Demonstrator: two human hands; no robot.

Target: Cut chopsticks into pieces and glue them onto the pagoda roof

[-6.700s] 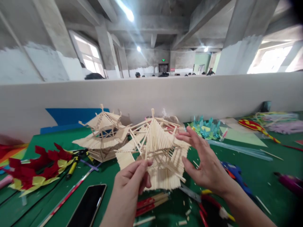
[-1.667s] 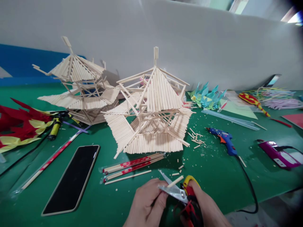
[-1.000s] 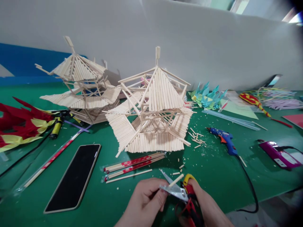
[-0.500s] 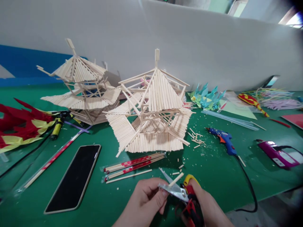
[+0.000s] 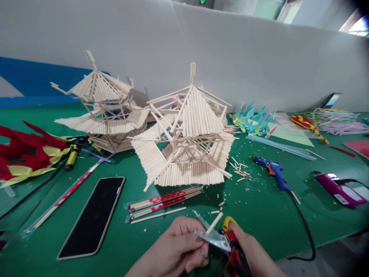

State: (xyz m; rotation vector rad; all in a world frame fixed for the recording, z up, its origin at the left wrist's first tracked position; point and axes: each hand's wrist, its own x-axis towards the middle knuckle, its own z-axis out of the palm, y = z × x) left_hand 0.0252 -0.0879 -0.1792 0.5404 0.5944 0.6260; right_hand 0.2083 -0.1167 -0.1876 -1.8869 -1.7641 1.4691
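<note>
My right hand (image 5: 245, 246) is wrapped round the red and yellow handles of a pair of scissors (image 5: 216, 237). Between the blades rises a short wooden stick (image 5: 215, 223), tilted up to the right. My left hand (image 5: 183, 244) is closed in a pinch at the stick's lower end, close to the blade tips. Just beyond both hands stands a pavilion model (image 5: 188, 173) built of wooden sticks, its upper roof partly covered. Packs of wrapped chopsticks (image 5: 170, 199) and one loose stick (image 5: 158, 215) lie in front of the model.
A second stick pavilion (image 5: 100, 115) stands at the back left. A phone (image 5: 93, 217) lies left of my hands. On the right are a blue glue gun (image 5: 272, 169) with its cord, a purple device (image 5: 340, 188) and stick offcuts (image 5: 240, 169) on the green table (image 5: 259, 223).
The stick between the blades has tilted more upright, and the scissors have closed slightly around it. My left fingers have shifted a little. The whole view has moved slightly.
</note>
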